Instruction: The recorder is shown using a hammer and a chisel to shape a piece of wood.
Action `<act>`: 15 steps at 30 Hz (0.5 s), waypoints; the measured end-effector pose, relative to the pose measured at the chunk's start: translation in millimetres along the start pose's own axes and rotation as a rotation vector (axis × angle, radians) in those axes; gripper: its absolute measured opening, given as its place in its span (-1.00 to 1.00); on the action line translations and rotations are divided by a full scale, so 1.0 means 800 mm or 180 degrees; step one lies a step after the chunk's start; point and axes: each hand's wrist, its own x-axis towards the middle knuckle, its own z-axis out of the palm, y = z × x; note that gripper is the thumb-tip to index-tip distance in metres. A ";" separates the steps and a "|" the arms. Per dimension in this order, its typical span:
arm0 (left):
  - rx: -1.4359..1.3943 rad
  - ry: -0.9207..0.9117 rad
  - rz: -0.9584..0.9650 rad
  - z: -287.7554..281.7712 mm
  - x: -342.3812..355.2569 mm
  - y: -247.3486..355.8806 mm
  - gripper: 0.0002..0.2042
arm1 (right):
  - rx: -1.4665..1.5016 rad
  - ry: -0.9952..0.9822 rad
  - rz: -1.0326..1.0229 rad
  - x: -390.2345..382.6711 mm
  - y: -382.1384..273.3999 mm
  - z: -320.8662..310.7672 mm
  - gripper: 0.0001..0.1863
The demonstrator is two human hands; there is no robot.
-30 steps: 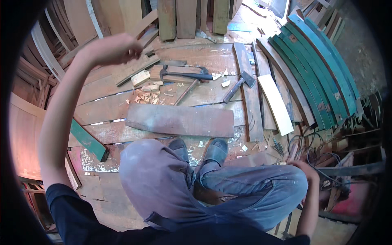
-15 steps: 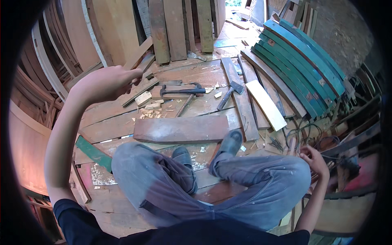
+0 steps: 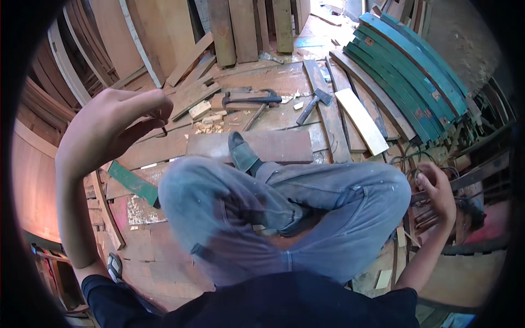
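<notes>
Raised at the left, my left hand [image 3: 112, 126] has its fingers bent inward toward the thumb. Something small and dark shows at its fingertips, too small to make out. My right hand [image 3: 437, 188] hovers beside my right knee with loosely curled fingers, a gap by the thumb, and nothing visible in it. A thick brown wooden plank [image 3: 279, 146] lies beyond my crossed legs, and one of my sandalled feet [image 3: 243, 156] is over it. Farther off, a claw hammer [image 3: 251, 100] rests on a wood block. To its right lies a second hammer [image 3: 314, 106] with a dark head.
Curved green boards [image 3: 404, 76] are stacked at the far right. A pale board [image 3: 361, 120] and long planks lie before them. Wood chips [image 3: 210, 124] litter the floor. A green strip [image 3: 134, 185] lies at the left. Another person's shoe [image 3: 114, 266] appears at lower left.
My left hand has come back nearer to me, its fingers drawn in. My legs have shifted, and a foot now reaches over the plank. My right hand has risen slightly.
</notes>
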 end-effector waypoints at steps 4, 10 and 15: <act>-0.0207 0.0085 0.0312 0.030 0.016 0.012 -0.84 | 0.0301 0.0208 -0.0115 0.007 -0.003 0.036 -0.82; -0.1937 0.0012 0.0382 0.184 0.113 -0.037 -0.79 | 0.0252 0.0421 0.0195 -0.013 0.016 0.079 -0.85; -0.4387 -0.0206 -0.0584 0.431 0.230 -0.083 -0.84 | 0.0437 0.0652 0.0794 -0.042 0.029 0.111 -0.84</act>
